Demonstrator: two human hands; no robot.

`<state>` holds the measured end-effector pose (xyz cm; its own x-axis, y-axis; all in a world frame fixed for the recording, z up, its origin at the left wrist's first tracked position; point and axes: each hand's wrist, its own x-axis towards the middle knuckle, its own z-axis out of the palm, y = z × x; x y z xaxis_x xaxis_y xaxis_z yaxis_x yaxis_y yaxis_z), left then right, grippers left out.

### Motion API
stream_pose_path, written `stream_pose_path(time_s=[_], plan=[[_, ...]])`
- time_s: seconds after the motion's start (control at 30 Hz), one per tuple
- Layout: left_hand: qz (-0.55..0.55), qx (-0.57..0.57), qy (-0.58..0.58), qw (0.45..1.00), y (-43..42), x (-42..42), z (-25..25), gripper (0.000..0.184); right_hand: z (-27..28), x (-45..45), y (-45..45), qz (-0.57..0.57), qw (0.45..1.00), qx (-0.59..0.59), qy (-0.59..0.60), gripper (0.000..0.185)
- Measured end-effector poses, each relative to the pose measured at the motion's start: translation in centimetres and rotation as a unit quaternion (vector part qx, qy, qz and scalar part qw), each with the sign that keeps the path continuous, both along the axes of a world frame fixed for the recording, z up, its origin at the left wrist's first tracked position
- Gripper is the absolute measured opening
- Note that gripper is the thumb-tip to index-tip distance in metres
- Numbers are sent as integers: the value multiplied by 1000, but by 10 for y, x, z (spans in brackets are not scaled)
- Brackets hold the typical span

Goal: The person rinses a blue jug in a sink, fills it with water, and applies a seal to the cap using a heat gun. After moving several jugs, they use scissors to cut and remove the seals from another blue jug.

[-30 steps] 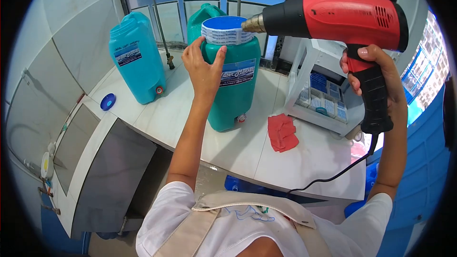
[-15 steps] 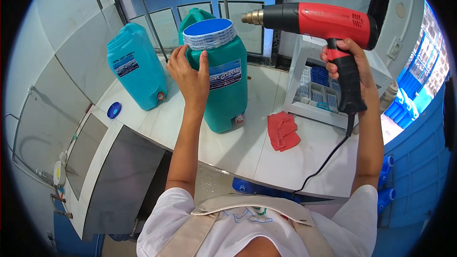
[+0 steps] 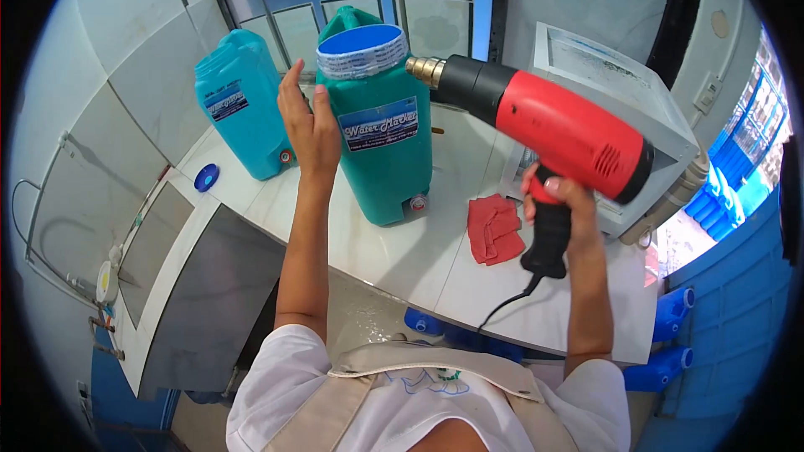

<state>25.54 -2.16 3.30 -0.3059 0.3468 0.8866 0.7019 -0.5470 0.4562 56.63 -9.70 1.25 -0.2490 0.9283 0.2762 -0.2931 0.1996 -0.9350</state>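
Note:
A green water jug (image 3: 387, 180) with a "Water Market" label stands upright on the counter. Its wide blue cap (image 3: 360, 38) is ringed by a printed plastic seal band (image 3: 364, 61). My left hand (image 3: 310, 130) is at the jug's left side, fingers stretched upward; whether it touches the jug I cannot tell. My right hand (image 3: 565, 197) grips the black handle of a red and black heat gun (image 3: 569, 130). Its metal nozzle points left, close to the right side of the seal band.
A lighter turquoise jug (image 3: 243, 117) without a cap stands at left, near a small blue cap (image 3: 206, 177). A folded red cloth (image 3: 494, 228) lies on the white counter (image 3: 410, 264). Behind the heat gun is a white cabinet (image 3: 620, 75). Blue bottles (image 3: 670, 315) sit below, right.
The heat gun has come left and down, its nozzle now tilted up toward the seal band. My left hand's fingers have shifted off the band to the jug's left.

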Motion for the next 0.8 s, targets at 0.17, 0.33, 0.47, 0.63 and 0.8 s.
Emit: stream_pose_path(time_s=[0.17, 0.33, 0.47, 0.63, 0.8], plan=[[-64, 16, -87, 994, -2, -19, -14, 35, -33, -48, -32, -20, 998, 56, -19, 28], [-134, 1, -156, 979, -8, -44, -21, 34, -80, -94, -49, -120, 988, 77, -64, 24], [-168, -12, -154, 974, -4, -79, -32, 35, -71, -146, -77, -103, 995, 4, 11, 28], [-243, -43, -157, 956, -3, -125, -38, 34, -66, -228, -84, -153, 987, 52, -14, 35], [-316, -63, -172, 931, -1, -158, -45, 34, -56, -299, -75, -215, 971, 97, -40, 42]])
